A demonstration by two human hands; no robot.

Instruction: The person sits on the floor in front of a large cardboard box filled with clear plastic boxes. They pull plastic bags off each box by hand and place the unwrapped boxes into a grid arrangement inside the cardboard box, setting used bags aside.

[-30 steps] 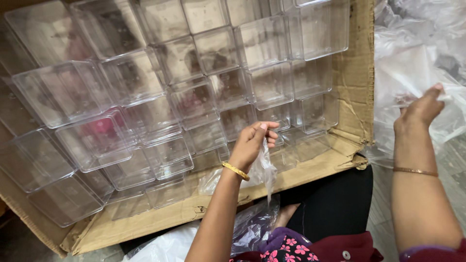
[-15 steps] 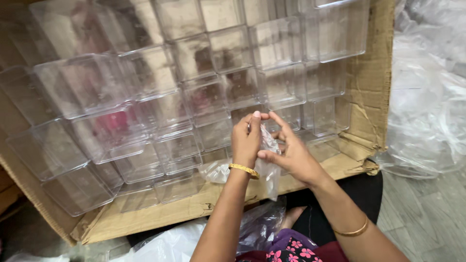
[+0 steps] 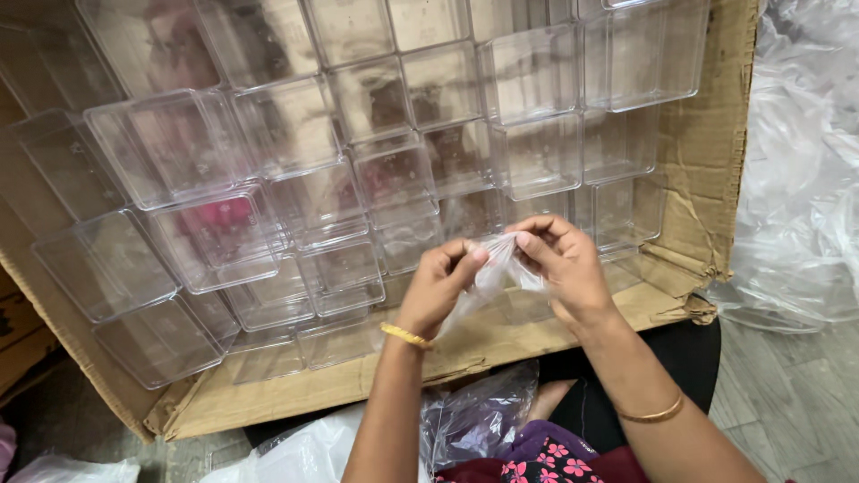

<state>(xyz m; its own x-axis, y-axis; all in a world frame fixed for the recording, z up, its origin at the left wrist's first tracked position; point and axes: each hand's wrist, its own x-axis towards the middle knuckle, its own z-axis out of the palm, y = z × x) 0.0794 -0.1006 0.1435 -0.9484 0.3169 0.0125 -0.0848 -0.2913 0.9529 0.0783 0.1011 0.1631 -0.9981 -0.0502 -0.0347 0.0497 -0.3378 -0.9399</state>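
Head view: both hands (image 3: pixel 506 273) pinch a thin, crinkled clear plastic bag (image 3: pixel 488 277).

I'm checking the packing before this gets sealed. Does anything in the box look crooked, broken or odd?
The clear plastic boxes at the lower left sit tilted and jumbled, while those toward the upper right stand in tidier rows. The cardboard carton's front corner is torn and crumpled. Both hands, left and right, pinch a thin clear bag. No spill shows.

We see a cardboard box (image 3: pixel 707 170) packed with clear plastic containers (image 3: pixel 215 233); crumpled plastic sheeting (image 3: pixel 796 179) lies on the floor (image 3: pixel 787 402) beside it.
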